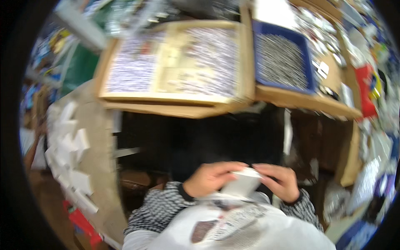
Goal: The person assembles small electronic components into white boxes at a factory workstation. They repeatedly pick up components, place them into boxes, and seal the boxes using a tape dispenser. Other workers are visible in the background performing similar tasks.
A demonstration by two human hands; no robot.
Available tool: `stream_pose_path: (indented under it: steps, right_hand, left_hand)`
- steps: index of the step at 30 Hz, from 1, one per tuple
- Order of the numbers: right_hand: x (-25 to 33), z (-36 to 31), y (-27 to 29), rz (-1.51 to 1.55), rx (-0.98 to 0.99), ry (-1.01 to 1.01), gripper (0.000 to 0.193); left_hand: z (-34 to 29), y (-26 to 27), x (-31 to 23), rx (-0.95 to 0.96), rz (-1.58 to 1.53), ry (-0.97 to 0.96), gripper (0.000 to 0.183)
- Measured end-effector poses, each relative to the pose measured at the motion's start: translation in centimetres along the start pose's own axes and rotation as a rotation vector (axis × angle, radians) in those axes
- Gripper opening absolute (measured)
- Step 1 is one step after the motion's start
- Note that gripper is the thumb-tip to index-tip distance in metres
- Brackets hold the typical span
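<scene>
A small white box point(242, 183), perhaps of card, is held close against my body at the lower middle. My left hand point(211, 178) grips it from the left, thumb and fingers closed at its upper edge. On the other side my right hand point(280, 180) pinches its upper right corner. Both sets of fingertips almost meet along the top of the box. Motion blur hides what is inside it, if anything. Patterned sleeves with dark cuffs cover both forearms, and a white printed apron lies below the hands.
Ahead stands a two-part wooden tray point(166, 98) full of small pale purple-white pieces. Right of it, a blue bin point(258, 58) holds many thin metal pieces. Several white boxes point(68, 146) are heaped on a cardboard surface point(100, 166) at left. Plastic bags point(371, 175) crowd the right.
</scene>
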State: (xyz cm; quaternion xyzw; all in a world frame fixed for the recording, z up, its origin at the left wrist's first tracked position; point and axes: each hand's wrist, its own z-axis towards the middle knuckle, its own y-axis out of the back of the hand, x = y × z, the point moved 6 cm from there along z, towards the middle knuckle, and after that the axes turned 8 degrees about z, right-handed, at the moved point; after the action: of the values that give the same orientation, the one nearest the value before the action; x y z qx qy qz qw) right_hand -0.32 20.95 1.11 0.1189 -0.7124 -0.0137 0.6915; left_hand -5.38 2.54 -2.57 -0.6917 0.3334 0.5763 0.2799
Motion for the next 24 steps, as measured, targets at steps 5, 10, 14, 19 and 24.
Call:
stream_pose_path:
  steps: [5, 10, 14, 19, 24]
  right_hand:
    - [0.9, 0.5, -1.0, 0.008, 0.065, -0.014, 0.028]
    - [0.4, -0.4, -0.5, -0.077, 0.016, -0.047, 0.029]
    - [-0.1, -0.2, -0.5, -0.020, -0.090, -0.094, 0.028]
    - [-0.8, 0.6, 0.1, 0.255, -0.053, -0.345, 0.026]
    - [-1.6, 1.1, 0.9, 0.305, -0.016, -0.455, 0.026]
  left_hand:
    - [0.4, 0.3, 0.3, -0.027, -0.072, -0.054, 0.031]
    - [1.0, -1.1, 0.1, -0.065, 0.054, -0.102, 0.026]
    - [1.1, -0.7, -0.2, -0.142, 0.026, -0.123, 0.029]
    - [1.4, -0.1, -0.7, -0.047, 0.060, -0.116, 0.030]
    - [1.4, -0.2, -2.1, -0.021, 0.076, -0.229, 0.033]
